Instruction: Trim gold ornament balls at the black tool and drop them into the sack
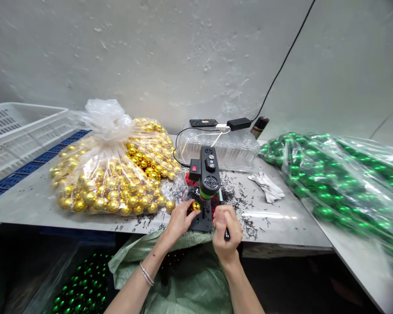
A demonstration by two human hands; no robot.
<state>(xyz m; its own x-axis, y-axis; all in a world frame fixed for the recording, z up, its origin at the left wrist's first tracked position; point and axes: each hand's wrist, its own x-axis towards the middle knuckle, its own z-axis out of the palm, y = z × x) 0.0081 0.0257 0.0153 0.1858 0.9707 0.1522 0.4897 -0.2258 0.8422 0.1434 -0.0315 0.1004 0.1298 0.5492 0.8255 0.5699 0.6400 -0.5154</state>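
Between its thumb and fingers, my left hand (pixel 180 219) pinches a gold ball (pixel 195 206) beneath the head of a black bench device (pixel 210 172). My right hand (pixel 227 229) is wrapped round a black-tipped lever handle (pixel 227 235) at the device's right side. Under the ball, the device's dark base plate (pixel 201 221) lies at the table's front edge. Left of the device, a clear plastic bag (pixel 108 117) full of gold balls rests on the table, with its top gathered.
Green balls in clear bags (pixel 334 174) lie at the right. A white glove (pixel 267 187), black scraps, a clear plastic stack (pixel 239 150) and a power adapter (pixel 239 124) are on the table (pixel 291 224). White crates (pixel 26 126) stand left; a green sack (pixel 190 279) hangs below.
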